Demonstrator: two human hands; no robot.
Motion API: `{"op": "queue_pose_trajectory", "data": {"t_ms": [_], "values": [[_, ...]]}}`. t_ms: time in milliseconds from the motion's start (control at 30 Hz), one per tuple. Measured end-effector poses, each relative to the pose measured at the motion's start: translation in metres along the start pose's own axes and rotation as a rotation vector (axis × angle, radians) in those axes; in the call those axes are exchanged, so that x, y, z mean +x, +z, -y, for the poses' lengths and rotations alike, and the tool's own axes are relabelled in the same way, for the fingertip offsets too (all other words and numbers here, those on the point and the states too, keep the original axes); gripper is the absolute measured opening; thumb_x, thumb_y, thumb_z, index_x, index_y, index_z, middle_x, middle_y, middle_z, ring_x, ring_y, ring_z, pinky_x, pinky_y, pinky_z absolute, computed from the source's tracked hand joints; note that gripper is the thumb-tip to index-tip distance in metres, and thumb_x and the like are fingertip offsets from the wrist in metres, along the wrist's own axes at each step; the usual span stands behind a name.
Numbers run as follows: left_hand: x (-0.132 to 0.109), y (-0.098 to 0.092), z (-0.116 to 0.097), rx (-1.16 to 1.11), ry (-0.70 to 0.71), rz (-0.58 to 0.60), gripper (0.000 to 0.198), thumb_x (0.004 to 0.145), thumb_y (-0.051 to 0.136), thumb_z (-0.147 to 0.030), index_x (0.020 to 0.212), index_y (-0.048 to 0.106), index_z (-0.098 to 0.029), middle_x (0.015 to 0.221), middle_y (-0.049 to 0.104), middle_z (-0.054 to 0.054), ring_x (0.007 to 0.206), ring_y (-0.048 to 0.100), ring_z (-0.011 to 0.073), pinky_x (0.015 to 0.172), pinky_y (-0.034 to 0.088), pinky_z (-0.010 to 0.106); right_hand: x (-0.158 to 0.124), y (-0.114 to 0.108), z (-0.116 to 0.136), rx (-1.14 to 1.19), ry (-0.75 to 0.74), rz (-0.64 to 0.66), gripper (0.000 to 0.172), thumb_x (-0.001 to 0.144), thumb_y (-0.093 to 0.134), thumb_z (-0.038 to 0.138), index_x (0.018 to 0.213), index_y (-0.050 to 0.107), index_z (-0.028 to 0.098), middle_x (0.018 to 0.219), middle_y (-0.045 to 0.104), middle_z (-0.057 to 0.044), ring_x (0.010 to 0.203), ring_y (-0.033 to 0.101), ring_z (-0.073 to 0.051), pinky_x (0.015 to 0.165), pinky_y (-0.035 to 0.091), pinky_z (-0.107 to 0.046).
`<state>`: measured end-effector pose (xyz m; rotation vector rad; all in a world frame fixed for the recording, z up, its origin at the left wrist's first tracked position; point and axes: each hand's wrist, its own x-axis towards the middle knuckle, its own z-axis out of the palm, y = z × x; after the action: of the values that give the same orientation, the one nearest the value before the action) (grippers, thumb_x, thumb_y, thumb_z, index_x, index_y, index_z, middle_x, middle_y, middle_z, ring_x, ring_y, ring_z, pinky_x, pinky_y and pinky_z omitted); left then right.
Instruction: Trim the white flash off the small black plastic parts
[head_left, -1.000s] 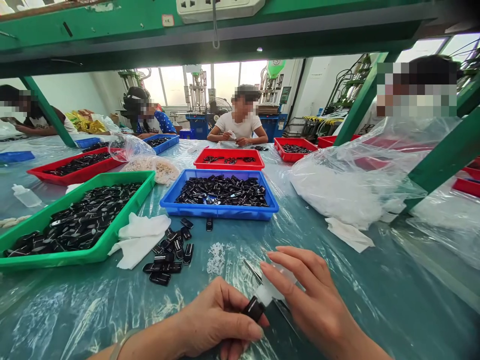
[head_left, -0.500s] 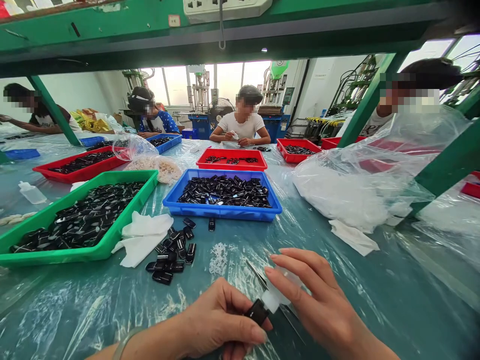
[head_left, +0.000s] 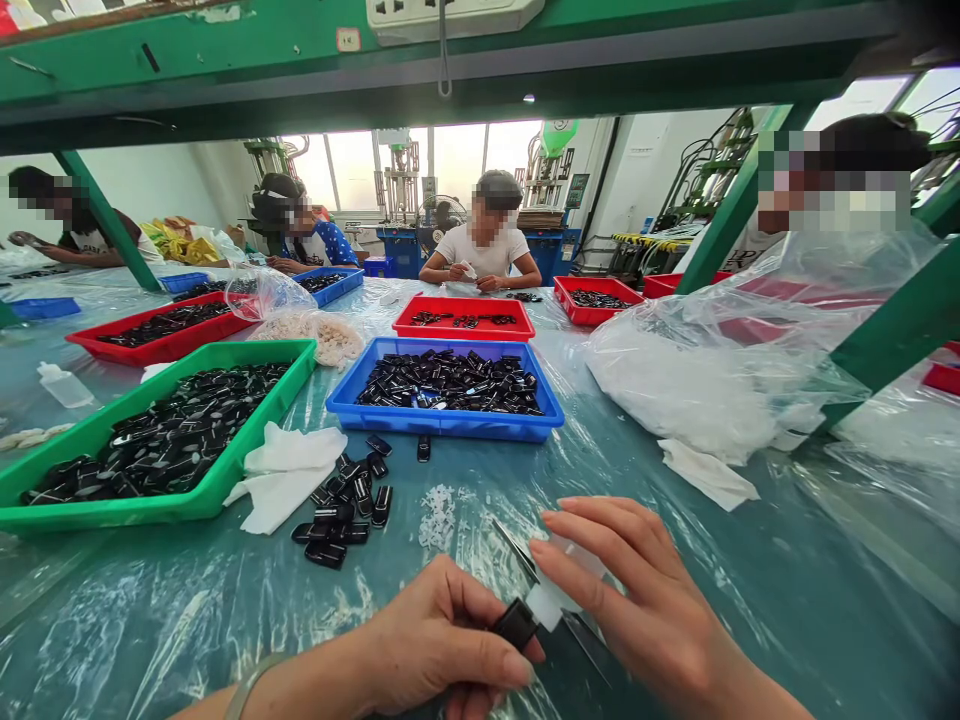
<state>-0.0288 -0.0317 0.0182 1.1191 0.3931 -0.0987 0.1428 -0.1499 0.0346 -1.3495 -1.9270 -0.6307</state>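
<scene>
My left hand (head_left: 450,640) is closed round a small black part (head_left: 516,625) at the bottom centre. The white tip of a small translucent bottle (head_left: 577,560) meets or overlaps the part's right end. My right hand (head_left: 637,590) holds this bottle, its fingers bent over it and partly hiding it. Metal tweezers (head_left: 514,548) run slantwise beneath the bottle, one end toward the upper left; whether my fingers hold them too is unclear. Small translucent bits (head_left: 437,517) lie just beyond my left hand, with a loose pile of black parts (head_left: 341,510) to their left.
Beyond my hands are a blue tray (head_left: 450,425) and a green tray (head_left: 217,500), both full of black parts. A white cloth (head_left: 281,475) lies between pile and green tray. Clear bags (head_left: 690,380) and a green post (head_left: 900,320) stand right. Several people sit farther back.
My right hand and the bottle have shifted very slightly; my left hand keeps its hold on the black part. The person at the far left has moved a hand.
</scene>
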Motion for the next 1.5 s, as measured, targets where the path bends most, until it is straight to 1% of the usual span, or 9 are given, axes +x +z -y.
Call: {"op": "queue_pose_trajectory", "data": {"t_ms": [200, 367, 500, 633, 800, 933, 1100, 1267, 1500], "values": [[0.0014, -0.0002, 0.0024, -0.011, -0.003, 0.002, 0.034, 0.059, 0.076, -0.033, 0.080, 0.069, -0.006, 0.045, 0.054, -0.001, 0.033, 0.047, 0.0065, 0.033, 0.033, 0.015, -0.0006, 0.0014, 0.0001, -0.044, 0.001, 0.001, 0.035, 0.099, 0.030, 0.013, 0.101, 0.064, 0.018, 0.104, 0.064, -0.009, 0.107, 0.052, -0.022, 0.091, 0.032, -0.043], [0.0013, 0.0017, 0.0021, 0.000, -0.014, -0.002, 0.035, 0.057, 0.076, -0.034, 0.078, 0.069, -0.007, 0.043, 0.054, -0.001, 0.033, 0.047, 0.0066, 0.033, 0.033, 0.015, -0.0007, 0.0016, 0.0025, -0.079, 0.006, -0.023, 0.038, 0.100, 0.027, 0.014, 0.101, 0.064, 0.019, 0.103, 0.065, -0.009, 0.107, 0.052, -0.021, 0.091, 0.032, -0.042], [0.0020, 0.0033, 0.0021, 0.021, -0.021, 0.002, 0.036, 0.057, 0.077, -0.035, 0.079, 0.070, -0.006, 0.044, 0.054, -0.001, 0.033, 0.046, 0.0055, 0.034, 0.034, 0.014, 0.0005, 0.0028, 0.0036, -0.091, 0.003, -0.032, 0.035, 0.099, 0.030, 0.012, 0.100, 0.064, 0.017, 0.102, 0.066, -0.011, 0.106, 0.053, -0.022, 0.089, 0.032, -0.042], [0.0030, 0.0027, 0.0028, 0.012, -0.018, 0.002, 0.036, 0.057, 0.077, -0.035, 0.078, 0.070, -0.006, 0.044, 0.054, -0.001, 0.033, 0.046, 0.0056, 0.034, 0.034, 0.014, 0.0001, 0.0034, 0.0032, -0.081, 0.006, -0.041, 0.038, 0.100, 0.027, 0.014, 0.100, 0.065, 0.017, 0.102, 0.065, -0.011, 0.105, 0.053, -0.022, 0.090, 0.031, -0.043], [0.0028, 0.0022, 0.0020, -0.005, -0.005, -0.010, 0.037, 0.056, 0.077, -0.037, 0.077, 0.069, -0.006, 0.042, 0.053, -0.001, 0.032, 0.046, 0.0064, 0.032, 0.033, 0.015, 0.0031, -0.0012, 0.0017, -0.058, 0.005, -0.029, 0.035, 0.100, 0.030, 0.014, 0.097, 0.065, 0.018, 0.099, 0.066, -0.009, 0.103, 0.054, -0.020, 0.090, 0.032, -0.041], [0.0020, 0.0029, 0.0014, -0.005, 0.001, -0.012, 0.037, 0.057, 0.076, -0.036, 0.078, 0.069, -0.006, 0.043, 0.053, -0.001, 0.032, 0.045, 0.0062, 0.032, 0.033, 0.015, 0.0073, -0.0035, 0.0006, -0.029, 0.016, -0.009, 0.031, 0.099, 0.034, 0.017, 0.095, 0.065, 0.020, 0.097, 0.067, -0.007, 0.100, 0.055, -0.020, 0.088, 0.035, -0.039], [0.0015, 0.0030, 0.0016, 0.009, 0.001, -0.005, 0.037, 0.056, 0.076, -0.036, 0.077, 0.069, -0.007, 0.042, 0.053, -0.002, 0.032, 0.045, 0.0061, 0.033, 0.033, 0.015, 0.0045, 0.0023, 0.0007, 0.006, 0.057, -0.051, 0.028, 0.099, 0.037, 0.017, 0.095, 0.064, 0.021, 0.097, 0.066, -0.006, 0.099, 0.055, -0.021, 0.087, 0.036, -0.040], [0.0021, 0.0031, 0.0020, 0.007, 0.000, -0.002, 0.036, 0.057, 0.076, -0.035, 0.078, 0.070, -0.006, 0.043, 0.053, -0.002, 0.032, 0.045, 0.0060, 0.033, 0.033, 0.015, 0.0022, 0.0045, 0.0011, 0.016, 0.075, -0.054, 0.028, 0.098, 0.038, 0.014, 0.096, 0.065, 0.019, 0.098, 0.065, -0.008, 0.099, 0.054, -0.022, 0.085, 0.036, -0.041], [0.0015, 0.0043, 0.0020, 0.017, -0.004, 0.001, 0.037, 0.056, 0.077, -0.036, 0.077, 0.069, -0.007, 0.043, 0.052, -0.002, 0.033, 0.045, 0.0058, 0.034, 0.033, 0.015, 0.0074, 0.0003, 0.0021, -0.008, 0.027, -0.028, 0.028, 0.096, 0.037, 0.009, 0.097, 0.065, 0.014, 0.095, 0.065, -0.011, 0.097, 0.055, -0.024, 0.080, 0.038, -0.040]]}}
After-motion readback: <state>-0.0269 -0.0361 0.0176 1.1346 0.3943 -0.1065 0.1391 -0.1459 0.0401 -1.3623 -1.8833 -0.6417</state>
